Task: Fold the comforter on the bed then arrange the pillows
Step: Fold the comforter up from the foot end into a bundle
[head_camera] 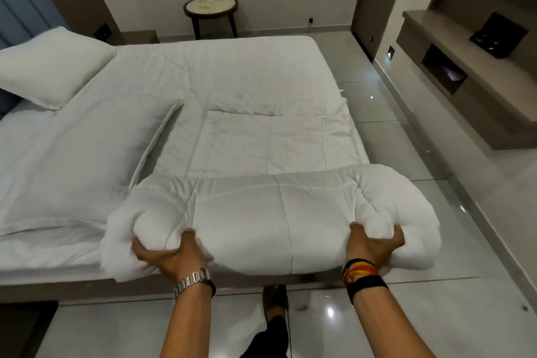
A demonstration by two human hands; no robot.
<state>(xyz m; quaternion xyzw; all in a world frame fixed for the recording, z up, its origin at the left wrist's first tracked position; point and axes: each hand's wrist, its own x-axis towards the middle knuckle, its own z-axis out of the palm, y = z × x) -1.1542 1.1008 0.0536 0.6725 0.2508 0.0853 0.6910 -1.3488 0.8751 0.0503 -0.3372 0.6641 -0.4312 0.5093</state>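
Note:
A white comforter (261, 212) lies partly folded at the near right of the bed (218, 73), its thick doubled edge bulging over the bed's near side. My left hand (171, 253) grips the fold's left end. My right hand (372, 244) grips its right end. A flat layer of the comforter stretches behind the fold. One white pillow (49, 67) rests at the far left by the headboard. A second pillow (84, 151) lies flat on the bed to the left of the comforter.
A round side table (210, 9) with a bottle and glasses stands against the far wall. A wall-mounted shelf unit (465, 73) runs along the right. Glossy tiled floor (406, 314) surrounds the bed; my foot (274, 298) stands by the bed base.

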